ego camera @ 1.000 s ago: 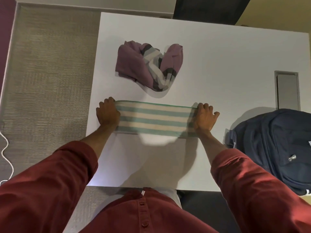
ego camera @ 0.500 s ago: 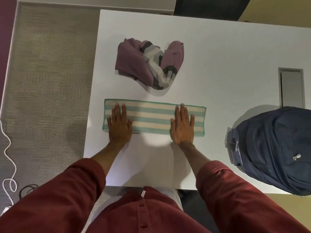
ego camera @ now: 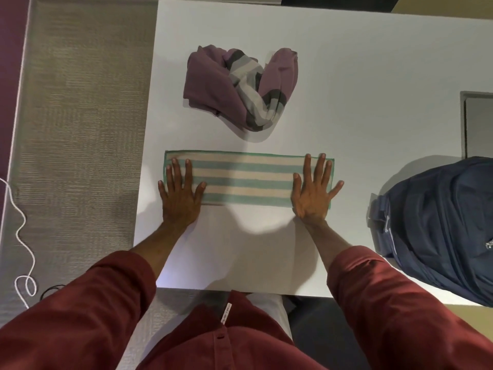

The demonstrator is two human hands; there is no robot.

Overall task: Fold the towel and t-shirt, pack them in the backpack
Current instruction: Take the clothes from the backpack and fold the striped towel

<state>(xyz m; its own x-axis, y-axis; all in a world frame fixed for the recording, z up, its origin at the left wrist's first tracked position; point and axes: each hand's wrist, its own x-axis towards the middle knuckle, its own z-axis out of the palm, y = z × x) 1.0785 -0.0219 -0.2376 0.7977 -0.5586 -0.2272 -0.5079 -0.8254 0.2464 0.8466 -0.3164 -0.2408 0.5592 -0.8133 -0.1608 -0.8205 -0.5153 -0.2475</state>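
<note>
A green and cream striped towel (ego camera: 244, 180) lies folded into a long flat strip on the white table (ego camera: 360, 62). My left hand (ego camera: 180, 194) rests flat on its left end, fingers spread. My right hand (ego camera: 313, 192) presses flat on its right end, fingers spread. Neither hand grips the cloth. Beyond the towel sits a crumpled purple t-shirt (ego camera: 240, 86) with grey and dark stripes. A navy backpack (ego camera: 442, 225) lies on the table's right side, apart from the towel.
A grey rectangular panel (ego camera: 478, 124) is set into the table at the far right. Carpet (ego camera: 80, 116) lies left of the table, with a white cord (ego camera: 20, 231) on it. The table's near edge is just before my body.
My hands slid outward along the towel from nearer its middle to its two ends. A second ago they were holding the ends, curled over the cloth. The towel stays flat.
</note>
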